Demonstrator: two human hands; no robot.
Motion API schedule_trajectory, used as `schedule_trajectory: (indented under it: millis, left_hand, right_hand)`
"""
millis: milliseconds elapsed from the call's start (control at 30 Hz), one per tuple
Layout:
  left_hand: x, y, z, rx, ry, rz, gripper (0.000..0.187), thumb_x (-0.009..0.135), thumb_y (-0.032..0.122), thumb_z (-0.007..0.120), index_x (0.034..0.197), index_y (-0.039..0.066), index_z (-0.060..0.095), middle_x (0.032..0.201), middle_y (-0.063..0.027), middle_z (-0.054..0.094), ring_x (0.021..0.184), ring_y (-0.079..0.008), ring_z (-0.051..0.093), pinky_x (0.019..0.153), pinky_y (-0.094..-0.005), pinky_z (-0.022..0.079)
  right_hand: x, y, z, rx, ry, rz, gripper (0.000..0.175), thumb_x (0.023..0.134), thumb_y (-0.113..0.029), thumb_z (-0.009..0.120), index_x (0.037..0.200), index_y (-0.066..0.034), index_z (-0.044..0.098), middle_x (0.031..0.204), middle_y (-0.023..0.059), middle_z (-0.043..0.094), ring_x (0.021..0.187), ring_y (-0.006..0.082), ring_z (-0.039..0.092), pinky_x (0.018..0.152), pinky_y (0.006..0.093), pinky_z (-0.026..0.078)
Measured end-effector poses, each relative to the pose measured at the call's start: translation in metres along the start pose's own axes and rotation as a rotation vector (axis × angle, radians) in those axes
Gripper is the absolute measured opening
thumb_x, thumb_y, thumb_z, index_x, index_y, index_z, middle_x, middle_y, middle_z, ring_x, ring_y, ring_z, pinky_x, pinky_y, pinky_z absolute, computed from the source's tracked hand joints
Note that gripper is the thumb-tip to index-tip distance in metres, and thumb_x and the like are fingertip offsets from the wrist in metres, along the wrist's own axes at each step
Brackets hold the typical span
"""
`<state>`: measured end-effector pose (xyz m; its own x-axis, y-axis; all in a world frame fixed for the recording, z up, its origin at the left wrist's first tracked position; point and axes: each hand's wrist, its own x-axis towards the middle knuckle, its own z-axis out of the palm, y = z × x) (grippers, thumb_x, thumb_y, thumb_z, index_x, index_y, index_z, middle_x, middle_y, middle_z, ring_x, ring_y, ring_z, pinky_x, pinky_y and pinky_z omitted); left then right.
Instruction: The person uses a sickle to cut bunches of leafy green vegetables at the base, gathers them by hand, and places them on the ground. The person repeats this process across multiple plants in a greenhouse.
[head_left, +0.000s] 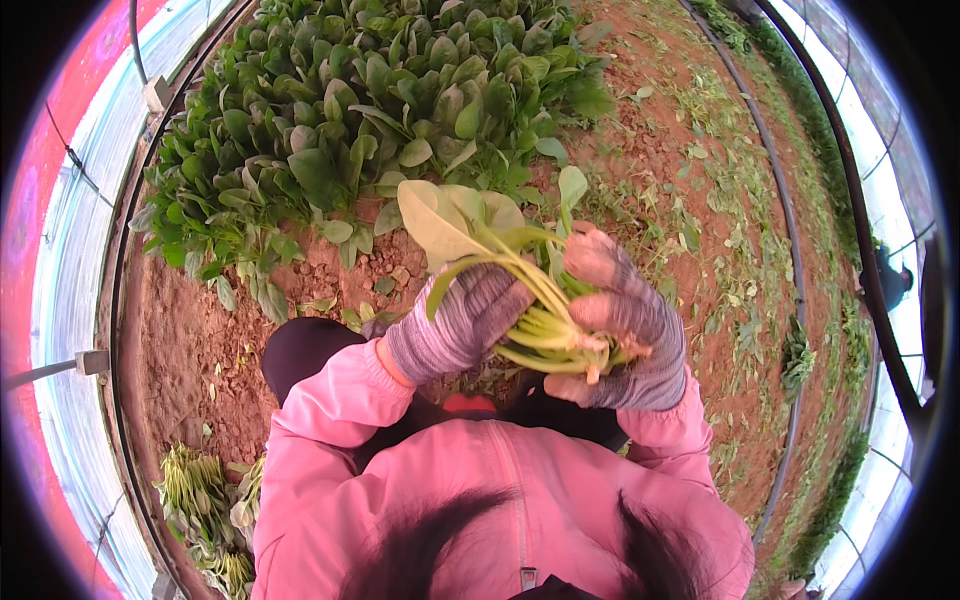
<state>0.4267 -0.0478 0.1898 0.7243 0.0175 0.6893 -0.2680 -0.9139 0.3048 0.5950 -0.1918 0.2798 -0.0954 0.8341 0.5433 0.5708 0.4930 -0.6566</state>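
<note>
A bunch of spinach (540, 330) with pale stems and pinkish roots is held up in front of my chest. My left hand (472, 319), in a grey-purple knit glove, closes around its stems and leaves from the left. On the other side, my right hand (630, 322), gloved alike with bare-looking fingertips, grips the bunch near the roots. The broad leaves point up and left, one large one showing its pale underside. Beyond the hands grows a dense patch of spinach (375, 105). My palms and part of the stems are hidden by fingers and leaves.
Harvested spinach bunches (191, 487) lie on the soil at lower left, and another bunch (796, 360) by a grey hose (787, 217) at right. Loose leaves litter the reddish soil. Black pipes and plastic sheeting run along both sides. Another person (889, 277) is at far right.
</note>
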Motion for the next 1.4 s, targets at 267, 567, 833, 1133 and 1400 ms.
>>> schedule_trajectory:
  millis: [267,567,833,1133,1400]
  left_hand:
    - [0.023,-0.01,-0.017,-0.19,0.037,-0.391,0.055,0.085,0.021,0.07,0.133,0.003,0.049,0.122,-0.0206,0.058,0.115,-0.0379,0.056,0.098,-0.0432,0.044]
    - [0.016,0.008,-0.125,-0.378,0.099,-1.149,0.084,0.073,0.045,0.081,0.134,0.0,0.046,0.121,-0.0179,0.06,0.112,-0.0256,0.059,0.094,-0.0401,0.05]
    - [0.02,-0.023,-0.084,-0.028,0.419,-0.574,0.153,0.043,0.064,0.088,0.149,-0.003,0.0,0.148,-0.0276,0.023,0.141,-0.0352,0.023,0.118,-0.0409,0.017]
    - [-0.034,-0.043,-0.084,-0.247,0.95,-0.514,0.133,0.051,0.03,0.096,0.147,0.011,0.005,0.141,-0.0173,0.032,0.132,-0.0306,0.037,0.113,-0.0438,0.03]
    - [-0.092,-0.079,-0.132,-0.24,1.014,-0.771,0.108,0.063,0.014,0.092,0.142,0.007,0.018,0.133,-0.0121,0.045,0.122,-0.0199,0.048,0.104,-0.0352,0.044]
  right_hand:
    - [0.044,0.021,0.0,0.473,0.1,0.351,0.059,0.076,-0.017,0.083,0.127,-0.0053,0.056,0.115,0.0038,0.064,0.106,0.012,0.058,0.092,0.029,0.049]
    - [0.114,0.053,-0.01,0.48,0.087,0.351,0.046,0.078,-0.018,0.08,0.119,-0.0059,0.062,0.106,0.0023,0.065,0.094,0.0122,0.063,0.084,0.027,0.052]
    - [0.161,0.031,0.046,0.13,-0.016,0.076,0.045,0.08,-0.019,0.08,0.119,-0.0051,0.063,0.106,0.0029,0.065,0.096,0.0101,0.06,0.086,0.0262,0.05]
    - [0.208,0.002,0.153,0.102,-0.237,0.099,0.046,0.084,-0.018,0.076,0.124,-0.0034,0.058,0.113,0.0107,0.065,0.101,0.0175,0.063,0.086,0.0302,0.053]
    - [0.257,0.018,0.212,0.314,-0.442,0.105,0.05,0.092,-0.04,0.066,0.127,-0.0051,0.059,0.115,0.0081,0.065,0.107,0.0155,0.061,0.093,0.0288,0.047]
